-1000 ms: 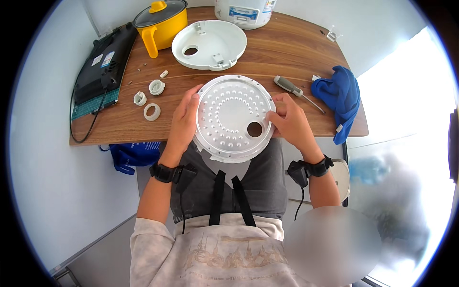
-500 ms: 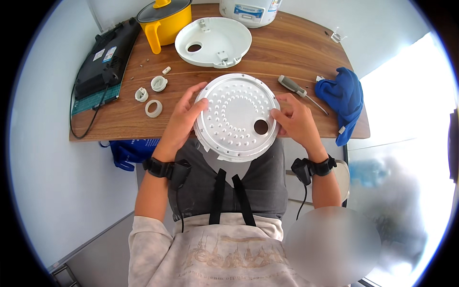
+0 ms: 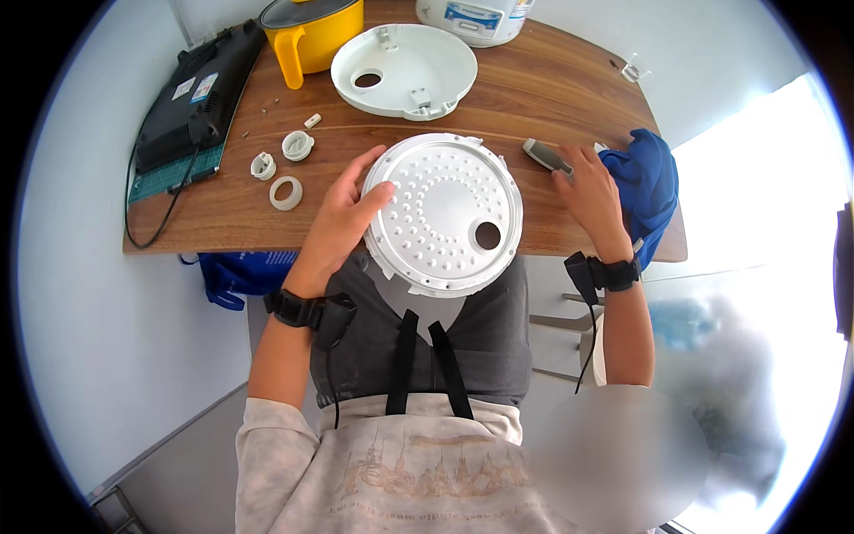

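My left hand point(image 3: 350, 206) grips the left rim of a round silver metal lid plate point(image 3: 445, 191), its thumb on top. The plate has rings of small raised bumps and one round hole, and hangs over the table's front edge above my lap. To the right, my right hand point(image 3: 589, 194) is at a screwdriver point(image 3: 544, 157) lying on the table, thumb and fingers closed about the lower part of its grey handle. The hand covers the shaft. Beyond the plate lies a white oval lid shell point(image 3: 405, 67), hollow side up, with a hole at its left.
Left on the wooden table point(image 3: 498, 116) are a white ring point(image 3: 286, 193), two white caps point(image 3: 297, 145) and a small white piece point(image 3: 312, 119). A black device point(image 3: 191, 107), a yellow pot point(image 3: 325, 40) and a white appliance point(image 3: 480, 20) stand farther back. A blue cloth point(image 3: 642, 178) lies right.
My right hand has let go of the plate's right edge and moved right to the screwdriver. My left hand still holds the plate.
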Motion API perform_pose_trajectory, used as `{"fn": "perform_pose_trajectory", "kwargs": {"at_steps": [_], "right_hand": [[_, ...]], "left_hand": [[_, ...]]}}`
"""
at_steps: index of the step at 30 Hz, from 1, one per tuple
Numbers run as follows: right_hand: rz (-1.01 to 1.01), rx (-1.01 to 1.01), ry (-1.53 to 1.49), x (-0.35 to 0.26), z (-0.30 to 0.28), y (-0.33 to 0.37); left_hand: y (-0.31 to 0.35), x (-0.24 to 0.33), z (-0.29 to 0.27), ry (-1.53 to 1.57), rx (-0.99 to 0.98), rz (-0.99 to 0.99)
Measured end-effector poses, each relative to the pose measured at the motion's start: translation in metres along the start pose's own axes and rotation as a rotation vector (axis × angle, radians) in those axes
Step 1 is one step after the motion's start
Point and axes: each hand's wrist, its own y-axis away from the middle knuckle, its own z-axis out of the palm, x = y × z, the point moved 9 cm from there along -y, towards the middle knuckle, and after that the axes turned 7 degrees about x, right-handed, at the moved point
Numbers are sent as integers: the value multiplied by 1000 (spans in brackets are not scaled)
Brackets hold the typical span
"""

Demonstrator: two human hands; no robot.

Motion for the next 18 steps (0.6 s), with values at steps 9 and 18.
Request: {"fn": "perform_pose_trajectory", "kwargs": {"at_steps": [9,18], "right_hand": [[-35,-127,139,0,19,-4],[224,74,-135,-49,-72,4]], "left_hand": [[0,3,1,-18,-25,22],[4,5,0,-30,-3,17]]}}
